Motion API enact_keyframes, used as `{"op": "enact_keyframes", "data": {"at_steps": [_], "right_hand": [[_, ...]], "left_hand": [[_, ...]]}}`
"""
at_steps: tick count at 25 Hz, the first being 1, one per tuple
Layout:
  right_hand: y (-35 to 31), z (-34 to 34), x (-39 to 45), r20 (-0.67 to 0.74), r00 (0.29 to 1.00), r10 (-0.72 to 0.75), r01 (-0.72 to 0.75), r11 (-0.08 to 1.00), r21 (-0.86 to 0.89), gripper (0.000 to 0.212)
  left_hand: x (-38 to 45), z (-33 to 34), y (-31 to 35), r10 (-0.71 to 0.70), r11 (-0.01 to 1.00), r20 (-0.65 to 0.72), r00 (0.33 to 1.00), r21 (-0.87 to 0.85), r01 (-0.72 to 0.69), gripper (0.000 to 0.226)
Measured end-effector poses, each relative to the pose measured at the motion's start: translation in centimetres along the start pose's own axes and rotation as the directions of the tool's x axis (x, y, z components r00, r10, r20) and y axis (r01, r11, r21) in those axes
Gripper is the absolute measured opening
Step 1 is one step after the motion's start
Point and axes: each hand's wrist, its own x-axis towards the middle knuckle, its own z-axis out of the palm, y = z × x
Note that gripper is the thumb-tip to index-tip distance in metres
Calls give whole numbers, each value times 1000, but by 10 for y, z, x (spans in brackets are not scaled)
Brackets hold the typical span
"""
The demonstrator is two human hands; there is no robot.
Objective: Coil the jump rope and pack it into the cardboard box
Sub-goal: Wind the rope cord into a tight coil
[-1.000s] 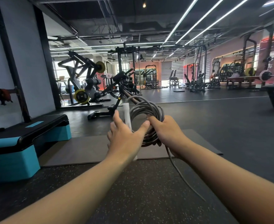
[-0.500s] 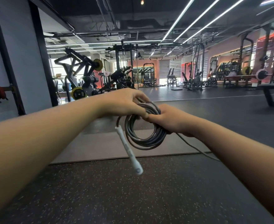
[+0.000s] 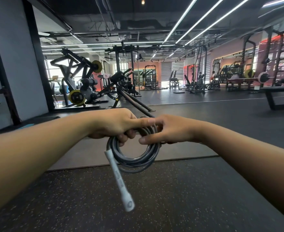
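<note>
A grey jump rope hangs in a coil of several loops in front of me, above the gym floor. My left hand grips the top of the coil from the left, thumb laid across it. My right hand holds the coil's top right, fingers tucked into the loops and thumb pointing left. One white handle dangles from the coil's left side, slanting down to the right. The other handle and the cardboard box are out of sight.
A grey floor mat lies on the dark speckled rubber floor below my hands. A black step platform with teal sides shows at the left behind my forearm. Weight machines and racks stand farther back.
The coil swung from upright above my hands to hanging below them, and the white handle dropped down. The loose rope tail trailing to the floor on the right is gone. My view turned slightly right.
</note>
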Motion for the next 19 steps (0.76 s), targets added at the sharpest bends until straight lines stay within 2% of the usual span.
{"op": "enact_keyframes", "data": {"at_steps": [2,4,7,9,12,14,17,19], "right_hand": [[9,-7,-9,-2,997,72,-72,997,-35,55],[27,-17,-21,-65,991,118,-122,991,-49,52],[48,-20,-32,-187,972,140,-125,988,89,47],[53,-14,-30,-262,957,128,-70,973,219,46],[57,-1,-21,-304,948,98,48,898,438,41],[60,9,-14,-326,941,95,109,825,554,32],[63,21,-9,-295,952,86,171,650,741,30],[60,30,-5,-213,976,53,165,465,870,34]], "left_hand": [[-5,-10,-2,-68,986,-26,997,150,72,74],[-13,-23,-10,-96,986,-33,995,137,100,65],[-24,-37,-28,-9,990,-100,995,-142,-5,53],[-23,-32,-37,54,910,-188,981,-394,-126,51],[-13,-13,-37,103,656,-343,934,-682,-323,50],[-5,-1,-29,89,428,-443,892,-792,-436,51],[8,9,-14,-13,62,-559,829,-828,-558,54],[20,13,-6,-111,-58,-611,784,-783,-619,55]]}}
